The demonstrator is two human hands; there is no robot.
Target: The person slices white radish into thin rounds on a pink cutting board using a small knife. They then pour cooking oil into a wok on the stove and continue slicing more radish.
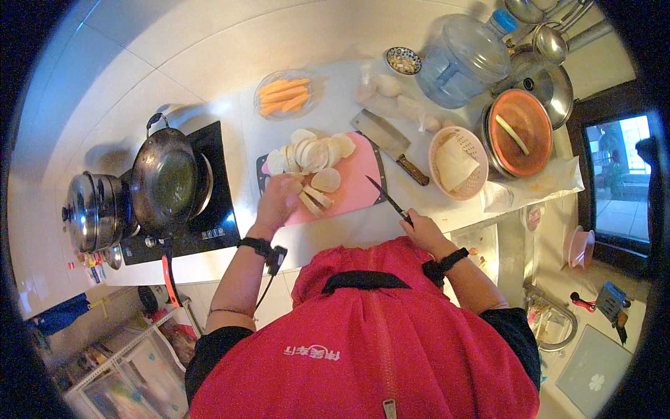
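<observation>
My right hand [424,230] is closed around the handle of a small pointed knife [387,198]. Its dark blade points up and left, over the right side of a pink cutting board [358,180] with dark corners. At the board's left edge is my left hand [280,199], its blurred fingers against pieces of a pale vegetable; whether they grip one is unclear. Cut strips [316,199] of the vegetable lie just right of those fingers. Behind them, round white slices [315,156] overlap in a heap, and a single slice [325,180] rests in front of it.
A cleaver [384,133] lies behind the board's right corner, near a pink basket [484,180]. Carrot pieces [285,96] fill a clear dish. Left, a wok [165,178] sits on the induction cooktop [222,204]. A water jug [463,57] and an orange-topped bowl [534,123] stand right.
</observation>
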